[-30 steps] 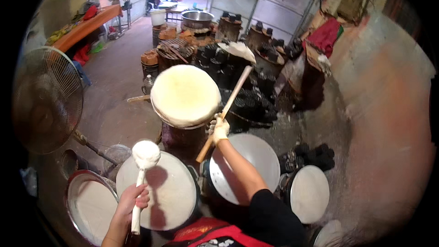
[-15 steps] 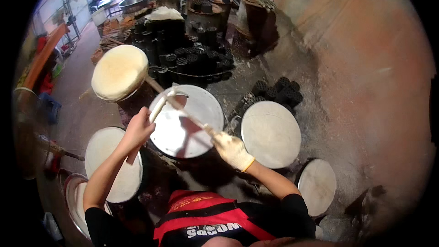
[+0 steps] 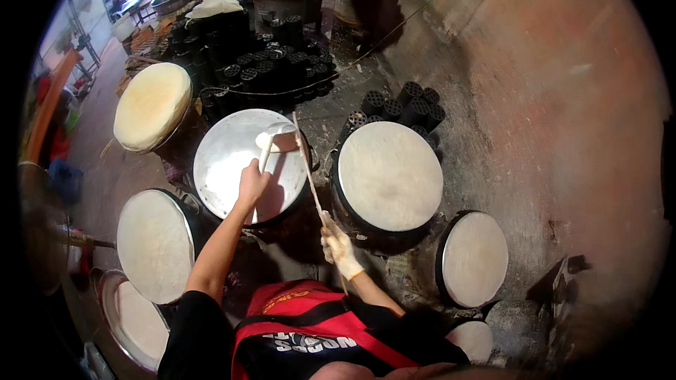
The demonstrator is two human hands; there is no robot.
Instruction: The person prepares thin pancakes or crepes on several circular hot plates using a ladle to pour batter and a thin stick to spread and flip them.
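My bare left hand (image 3: pixel 253 181) is closed round the pale handle of a ladle (image 3: pixel 266 149). The ladle is over a shiny round metal griddle (image 3: pixel 224 162); something whitish shows at its head, though I cannot make out how much it holds. My right hand (image 3: pixel 339 248), in a white knitted glove, grips a long thin wooden stick (image 3: pixel 310 176). That stick slants up along the griddle's right rim, its far tip beside the ladle head. To the right, a pale flat round sheet (image 3: pixel 391 176) covers another griddle.
More pale-covered round griddles stand at left (image 3: pixel 155 246) and right (image 3: pixel 475 260). A puffed yellowish round (image 3: pixel 153 107) tops a drum stove at far left. Black honeycomb coal briquettes (image 3: pixel 267 63) are stacked behind, with more (image 3: pixel 405 109) by the wall (image 3: pixel 556 134).
The stick has swung from lying across the griddle to nearly upright at its right rim. My left hand has brought the ladle further over the griddle. The whole view has shifted.
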